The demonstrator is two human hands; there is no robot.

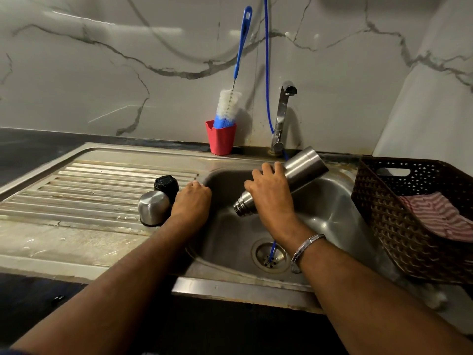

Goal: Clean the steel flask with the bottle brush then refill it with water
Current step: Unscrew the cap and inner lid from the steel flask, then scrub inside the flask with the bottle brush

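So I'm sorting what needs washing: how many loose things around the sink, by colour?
Steel: 2, flask, steel cup
Black: 1, stopper
Blue and white: 1, bottle brush
Red: 1, holder cup
Brown: 1, basket
Total: 6

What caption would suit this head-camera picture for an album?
Right hand tips the open steel flask mouth-down over the sink; left hand rests at its rim; bottle brush waits in a red cup.

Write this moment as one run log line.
right hand: holds steel flask mouth-down over sink | left hand: on sink edge | bottle brush: in red cup
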